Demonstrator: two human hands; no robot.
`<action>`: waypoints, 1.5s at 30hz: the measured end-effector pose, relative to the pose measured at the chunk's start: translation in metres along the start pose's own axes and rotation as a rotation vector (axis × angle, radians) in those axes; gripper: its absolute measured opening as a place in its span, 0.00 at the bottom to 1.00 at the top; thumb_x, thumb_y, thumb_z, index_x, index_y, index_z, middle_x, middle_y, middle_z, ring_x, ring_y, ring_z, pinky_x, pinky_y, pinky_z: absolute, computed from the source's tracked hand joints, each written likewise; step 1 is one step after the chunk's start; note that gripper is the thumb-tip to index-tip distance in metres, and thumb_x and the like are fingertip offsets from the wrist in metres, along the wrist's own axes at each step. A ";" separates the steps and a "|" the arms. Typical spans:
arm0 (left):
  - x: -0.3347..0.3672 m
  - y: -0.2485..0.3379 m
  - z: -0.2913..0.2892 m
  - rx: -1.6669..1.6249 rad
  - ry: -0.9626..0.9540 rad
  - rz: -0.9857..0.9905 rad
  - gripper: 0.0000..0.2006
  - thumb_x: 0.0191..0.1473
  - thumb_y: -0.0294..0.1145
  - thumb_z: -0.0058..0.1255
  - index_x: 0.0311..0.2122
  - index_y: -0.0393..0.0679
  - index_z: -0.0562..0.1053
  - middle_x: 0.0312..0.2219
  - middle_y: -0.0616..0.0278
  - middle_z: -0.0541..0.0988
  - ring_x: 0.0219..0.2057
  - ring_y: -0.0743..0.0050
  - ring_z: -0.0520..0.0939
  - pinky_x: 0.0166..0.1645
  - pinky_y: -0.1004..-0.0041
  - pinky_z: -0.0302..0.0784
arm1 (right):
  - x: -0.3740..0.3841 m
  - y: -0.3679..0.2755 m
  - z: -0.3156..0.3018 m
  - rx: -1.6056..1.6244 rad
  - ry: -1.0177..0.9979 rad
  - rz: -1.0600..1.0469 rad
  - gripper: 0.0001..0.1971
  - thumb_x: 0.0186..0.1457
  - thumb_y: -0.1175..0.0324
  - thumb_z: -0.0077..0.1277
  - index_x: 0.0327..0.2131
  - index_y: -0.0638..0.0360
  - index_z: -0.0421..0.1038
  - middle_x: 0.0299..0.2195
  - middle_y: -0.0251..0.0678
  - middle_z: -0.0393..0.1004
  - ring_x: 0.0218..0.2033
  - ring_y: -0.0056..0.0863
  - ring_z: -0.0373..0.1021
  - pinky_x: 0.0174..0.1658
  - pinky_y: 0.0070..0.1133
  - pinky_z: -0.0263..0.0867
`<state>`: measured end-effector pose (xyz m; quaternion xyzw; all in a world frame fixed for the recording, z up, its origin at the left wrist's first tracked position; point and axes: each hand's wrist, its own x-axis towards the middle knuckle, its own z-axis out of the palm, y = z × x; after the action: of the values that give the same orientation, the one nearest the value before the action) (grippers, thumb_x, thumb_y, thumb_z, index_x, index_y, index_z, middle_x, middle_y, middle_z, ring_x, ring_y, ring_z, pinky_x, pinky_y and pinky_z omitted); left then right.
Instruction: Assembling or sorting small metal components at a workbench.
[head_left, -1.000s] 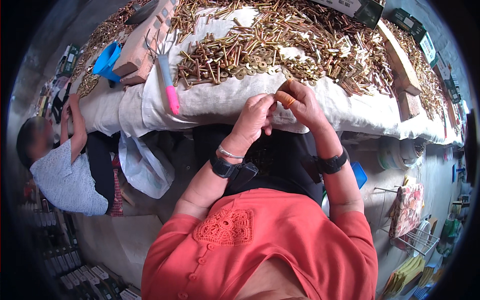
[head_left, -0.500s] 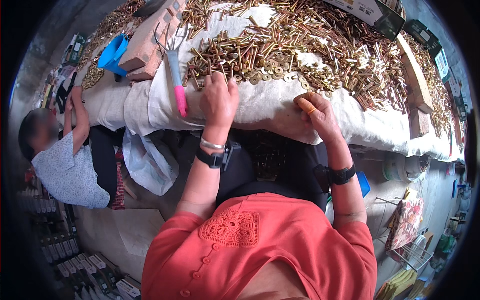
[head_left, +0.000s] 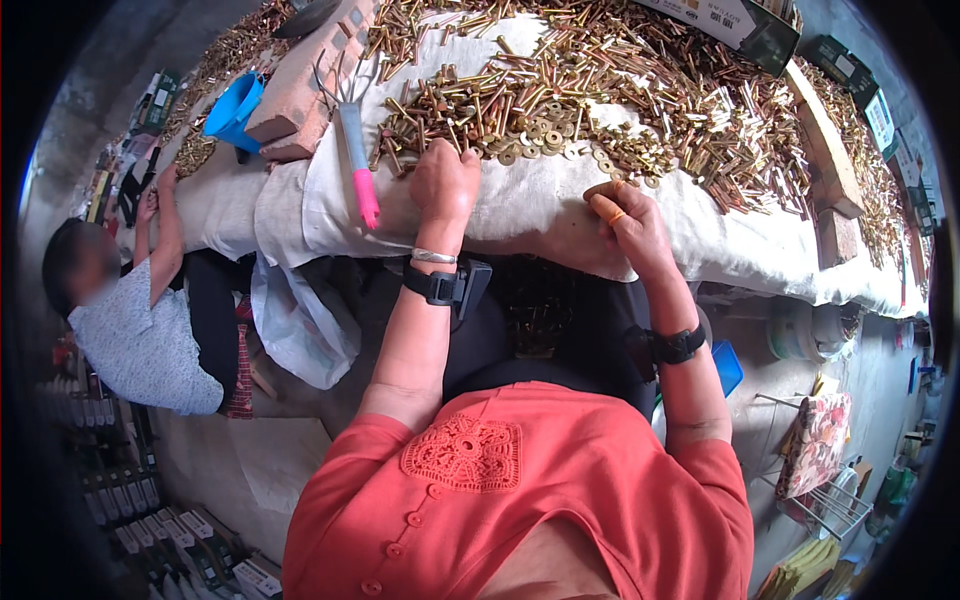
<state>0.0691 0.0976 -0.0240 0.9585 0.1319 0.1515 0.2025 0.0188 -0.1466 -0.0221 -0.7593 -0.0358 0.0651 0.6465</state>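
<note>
With many bolts (head_left: 505,92) and washers (head_left: 545,135) still loose, my left hand (head_left: 446,185) curls at their edge, my right hand (head_left: 635,225) bunches, gripping what, I can't tell.

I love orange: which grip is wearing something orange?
The right grip: an orange wrap shows on it, while the left grip shows no orange.

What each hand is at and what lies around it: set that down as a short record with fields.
left hand: at the near edge of the bolts, fingertips hidden; hold unclear
right hand: over the white cloth; hold unclear
washers: beside the bolts
hand rake: pink-gripped, left of the left hand
blue cup: left of the bricks
co-worker: at far left
</note>
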 end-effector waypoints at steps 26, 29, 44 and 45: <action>-0.040 0.032 -0.013 -0.493 -0.129 0.436 0.05 0.50 0.26 0.52 0.28 0.39 0.69 0.16 0.56 0.75 0.16 0.71 0.75 0.23 0.71 0.68 | 0.020 -0.007 0.000 0.016 0.002 -0.077 0.09 0.55 0.67 0.50 0.36 0.63 0.74 0.26 0.30 0.73 0.25 0.17 0.68 0.28 0.16 0.65; -0.038 0.037 0.002 -0.552 -0.058 0.463 0.05 0.50 0.26 0.52 0.28 0.39 0.69 0.16 0.56 0.75 0.16 0.71 0.76 0.24 0.71 0.70 | 0.035 -0.002 0.010 -0.142 0.026 -0.142 0.09 0.53 0.69 0.51 0.36 0.63 0.74 0.27 0.35 0.75 0.27 0.22 0.71 0.33 0.19 0.66; -0.046 0.033 -0.004 -0.846 -0.341 0.301 0.11 0.60 0.36 0.43 0.29 0.39 0.66 0.20 0.61 0.69 0.18 0.74 0.74 0.21 0.75 0.68 | 0.074 0.000 0.025 -0.868 0.258 -0.311 0.06 0.47 0.68 0.47 0.30 0.57 0.70 0.29 0.48 0.72 0.32 0.49 0.70 0.36 0.39 0.66; -0.049 0.035 -0.010 -1.037 -0.648 0.072 0.11 0.61 0.37 0.41 0.30 0.41 0.65 0.20 0.65 0.69 0.17 0.83 0.72 0.18 0.79 0.67 | 0.074 0.002 0.022 -0.869 0.262 -0.315 0.06 0.47 0.68 0.47 0.30 0.57 0.70 0.29 0.48 0.72 0.32 0.49 0.70 0.36 0.39 0.66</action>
<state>0.0271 0.0547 -0.0114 0.7363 -0.0597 -0.0965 0.6670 0.0887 -0.1149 -0.0317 -0.9463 -0.0924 -0.1509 0.2705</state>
